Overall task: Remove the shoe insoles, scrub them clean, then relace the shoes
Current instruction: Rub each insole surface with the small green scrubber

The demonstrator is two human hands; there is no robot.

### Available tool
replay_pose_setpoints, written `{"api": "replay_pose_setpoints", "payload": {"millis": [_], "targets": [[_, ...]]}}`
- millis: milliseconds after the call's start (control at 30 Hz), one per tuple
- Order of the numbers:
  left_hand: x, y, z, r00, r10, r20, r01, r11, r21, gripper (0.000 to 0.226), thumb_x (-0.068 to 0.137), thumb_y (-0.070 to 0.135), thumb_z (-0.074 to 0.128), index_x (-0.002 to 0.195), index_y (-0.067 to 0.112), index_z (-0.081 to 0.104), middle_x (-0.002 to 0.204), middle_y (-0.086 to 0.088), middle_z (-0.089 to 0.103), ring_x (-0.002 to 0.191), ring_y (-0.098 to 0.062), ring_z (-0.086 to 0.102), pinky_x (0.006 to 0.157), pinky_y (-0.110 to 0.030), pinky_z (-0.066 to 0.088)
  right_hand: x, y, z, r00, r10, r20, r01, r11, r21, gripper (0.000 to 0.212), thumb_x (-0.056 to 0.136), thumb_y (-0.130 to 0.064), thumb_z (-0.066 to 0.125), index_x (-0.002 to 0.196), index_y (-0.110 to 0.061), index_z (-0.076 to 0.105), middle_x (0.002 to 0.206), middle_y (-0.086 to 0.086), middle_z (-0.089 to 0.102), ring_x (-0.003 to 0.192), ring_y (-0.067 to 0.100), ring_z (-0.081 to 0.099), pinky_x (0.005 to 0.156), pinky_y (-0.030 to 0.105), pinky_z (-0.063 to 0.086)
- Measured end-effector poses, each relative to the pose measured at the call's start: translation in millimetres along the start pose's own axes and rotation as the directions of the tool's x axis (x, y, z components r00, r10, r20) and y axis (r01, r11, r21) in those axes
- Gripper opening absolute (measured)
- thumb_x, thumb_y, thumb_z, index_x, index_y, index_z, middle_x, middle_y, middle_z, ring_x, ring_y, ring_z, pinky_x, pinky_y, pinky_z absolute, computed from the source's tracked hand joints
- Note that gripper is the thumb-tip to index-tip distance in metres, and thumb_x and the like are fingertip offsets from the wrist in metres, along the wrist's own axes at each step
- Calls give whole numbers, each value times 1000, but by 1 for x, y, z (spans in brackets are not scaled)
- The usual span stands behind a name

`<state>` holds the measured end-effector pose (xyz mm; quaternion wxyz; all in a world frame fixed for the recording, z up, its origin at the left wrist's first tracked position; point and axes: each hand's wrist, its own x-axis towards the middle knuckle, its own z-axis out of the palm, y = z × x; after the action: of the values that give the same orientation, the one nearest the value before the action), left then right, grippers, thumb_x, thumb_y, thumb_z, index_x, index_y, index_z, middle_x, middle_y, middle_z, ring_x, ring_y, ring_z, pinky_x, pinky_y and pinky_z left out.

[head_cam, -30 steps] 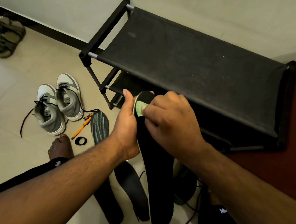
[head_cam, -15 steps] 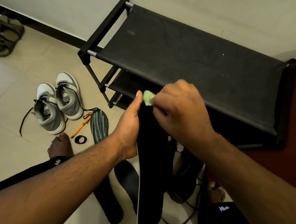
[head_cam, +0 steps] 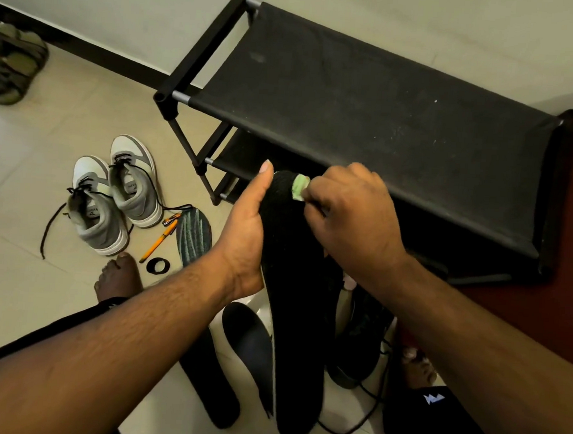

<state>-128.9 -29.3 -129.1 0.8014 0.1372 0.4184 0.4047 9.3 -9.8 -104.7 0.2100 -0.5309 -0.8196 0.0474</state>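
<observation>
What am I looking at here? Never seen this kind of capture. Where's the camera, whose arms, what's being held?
There is no robot. A person wears one wide-angle camera on the head, looking down at their own bare arms. The left hand grips a long black insole by its edge. The right hand pinches a small green scrubber in its fingers against the insole's top end. On the tiled floor lie a pair of grey and white sneakers with loose laces, an orange pen, a green patterned insole and two more dark insoles. A black shoe rack stands against the wall.
</observation>
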Motion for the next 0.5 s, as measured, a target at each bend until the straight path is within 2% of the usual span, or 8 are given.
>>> {"api": "replay_pose_setpoints", "payload": {"millis": [100, 200, 267, 367, 500], "targets": [[1, 3, 1, 996, 40, -86, -42, 999, -13, 63, 93, 63, 41, 121, 12, 66, 111, -17, 69, 97, -28, 68, 84, -40, 57, 1, -3, -6, 973, 42, 226, -44, 999, 3, 7, 84, -16, 63, 77, -17, 65, 77, -4, 58, 78, 20, 56, 73, 36, 42], [5, 9, -2, 986, 77, -150, -83, 996, -34, 67, 92, 63, 44, 131, 11, 61, 125, -21, 61, 108, -32, 61, 96, -46, 51, 6, -3, -23, 911, 46, 410, -120, 980, 158, 8, 82, -18, 66, 75, -22, 65, 79, -12, 60, 78, 5, 57, 85, 35, 48], [7, 12, -3, 984, 94, -149, -104, 993, -57, 69, 92, 62, 44, 132, 9, 59, 123, -21, 59, 108, -33, 58, 94, -47, 51, 8, -1, -30, 936, 70, 345, -148, 968, 203, 9, 81, -17, 68, 74, -23, 65, 77, -15, 59, 77, 4, 57, 82, 33, 49], [7, 11, -2, 987, 92, -129, -101, 993, -65, 63, 94, 61, 42, 126, 11, 62, 110, -17, 64, 95, -30, 65, 85, -45, 56, 8, 5, -25, 968, 135, 211, -173, 970, 174, 8, 81, -16, 68, 75, -21, 68, 77, -12, 61, 78, 8, 58, 80, 37, 50], [8, 8, 1, 991, 87, -106, -94, 993, -67, 63, 95, 60, 41, 128, 10, 62, 106, -16, 69, 90, -27, 69, 77, -39, 59, 7, 6, -12, 957, 100, 274, -130, 987, 96, 10, 83, -15, 63, 78, -22, 68, 81, -8, 63, 85, 15, 59, 84, 43, 49]]}}
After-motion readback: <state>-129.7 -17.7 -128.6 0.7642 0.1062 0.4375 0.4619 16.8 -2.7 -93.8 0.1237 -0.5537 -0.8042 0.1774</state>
